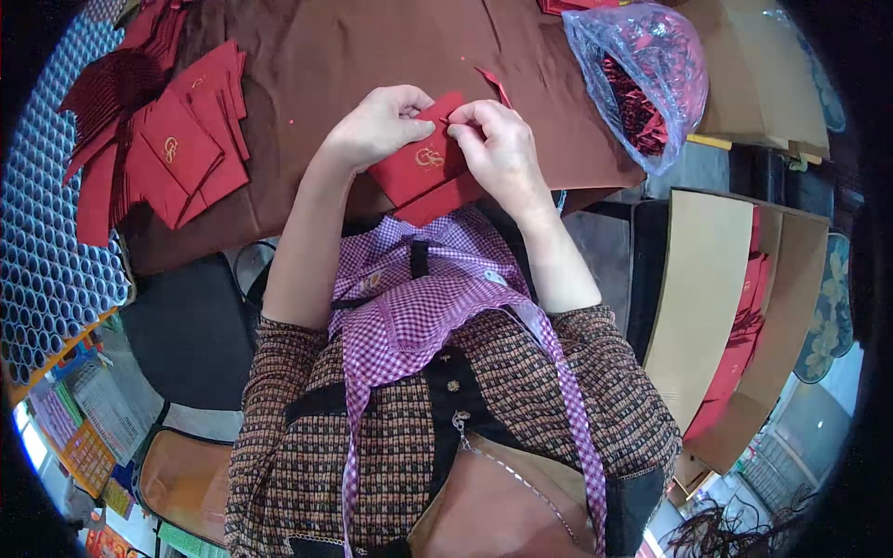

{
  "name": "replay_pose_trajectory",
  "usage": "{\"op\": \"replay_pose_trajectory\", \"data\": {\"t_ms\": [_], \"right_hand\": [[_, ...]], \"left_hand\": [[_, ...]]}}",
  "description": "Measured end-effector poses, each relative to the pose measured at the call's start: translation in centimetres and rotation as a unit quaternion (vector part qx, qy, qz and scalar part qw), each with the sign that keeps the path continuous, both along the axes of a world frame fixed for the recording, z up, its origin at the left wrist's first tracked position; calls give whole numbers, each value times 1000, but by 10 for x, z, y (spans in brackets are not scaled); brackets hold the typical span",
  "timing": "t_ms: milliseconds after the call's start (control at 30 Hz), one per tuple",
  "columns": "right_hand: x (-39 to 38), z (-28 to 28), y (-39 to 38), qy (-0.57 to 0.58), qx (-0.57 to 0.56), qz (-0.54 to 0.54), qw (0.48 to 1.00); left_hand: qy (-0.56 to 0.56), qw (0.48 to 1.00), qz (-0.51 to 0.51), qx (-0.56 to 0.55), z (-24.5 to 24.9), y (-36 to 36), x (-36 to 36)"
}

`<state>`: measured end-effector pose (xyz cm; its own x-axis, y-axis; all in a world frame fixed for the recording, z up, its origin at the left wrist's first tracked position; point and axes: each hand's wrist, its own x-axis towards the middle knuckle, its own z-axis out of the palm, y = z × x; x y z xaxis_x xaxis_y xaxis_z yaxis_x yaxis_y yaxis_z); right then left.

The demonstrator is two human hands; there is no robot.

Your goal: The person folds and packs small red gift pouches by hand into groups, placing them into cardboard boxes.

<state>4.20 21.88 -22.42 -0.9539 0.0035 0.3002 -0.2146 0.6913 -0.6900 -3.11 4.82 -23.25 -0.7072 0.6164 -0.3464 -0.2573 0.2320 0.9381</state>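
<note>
While the left hand point(377, 126) held the red envelope point(417, 167) in a closed grip at the tabletop point(372, 46) edge, the right hand point(507, 153) pinched its top corner, seemingly working the flap; the next move wanted fine, steady fingers.

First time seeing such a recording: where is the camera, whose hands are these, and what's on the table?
No machine here: a person works bare-handed, and the one picture comes from a camera on their head, looking down past their checked apron. The left hand and right hand together hold a red envelope with a gold emblem; the right one pinches its top edge. The table wears brown cloth. On it lie a pile of like envelopes at the left and a clear plastic bag of shiny red bits at the right. A cardboard box beside the table holds more red pieces.
</note>
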Motion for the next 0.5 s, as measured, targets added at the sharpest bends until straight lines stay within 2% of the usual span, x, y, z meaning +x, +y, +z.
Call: {"op": "replay_pose_trajectory", "data": {"t_ms": [467,500], "right_hand": [[1,-5,-2,39,16,-9,999],[0,-5,-2,41,14,-13,999]], "left_hand": [[45,999,11,-12,-5,4,3],[74,997,13,-23,-9,4,2]]}}
